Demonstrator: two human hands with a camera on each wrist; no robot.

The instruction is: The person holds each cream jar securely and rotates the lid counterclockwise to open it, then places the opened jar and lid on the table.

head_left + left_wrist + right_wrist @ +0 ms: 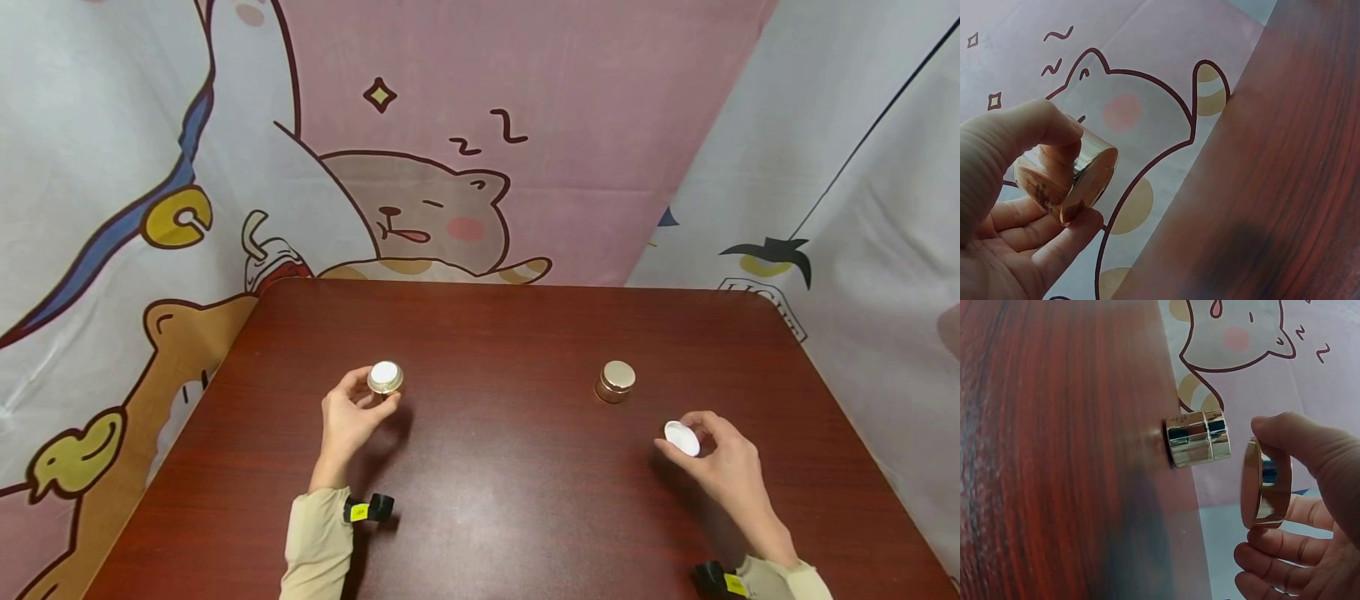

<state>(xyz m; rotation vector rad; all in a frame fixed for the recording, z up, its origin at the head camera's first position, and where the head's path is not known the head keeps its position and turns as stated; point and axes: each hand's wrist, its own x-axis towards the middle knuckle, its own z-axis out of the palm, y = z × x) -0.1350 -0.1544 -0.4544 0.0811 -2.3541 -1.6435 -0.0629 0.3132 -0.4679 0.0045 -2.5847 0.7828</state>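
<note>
My left hand [349, 422] pinches a small gold cosmetic jar [386, 379] above the left part of the table. The jar's lid is off, and its round white top faces up. In the left wrist view the thumb and fingers wrap the shiny gold jar [1091, 172] from both sides. On the right, my right hand [726, 465] grips a gold jar lid [682, 438] between thumb and fingers, tilted so its white inside shows. The right wrist view gives the lid's gold outside [1266, 487]. Beyond that hand, a second gold jar [616, 382] stands upright on the table with its lid on.
The dark red-brown wooden table [495, 467] lies under both hands and reflects light. A cloth [585, 108] printed with cartoon animals hangs behind and beside it. Black wrist cameras with yellow labels sit at both sleeves.
</note>
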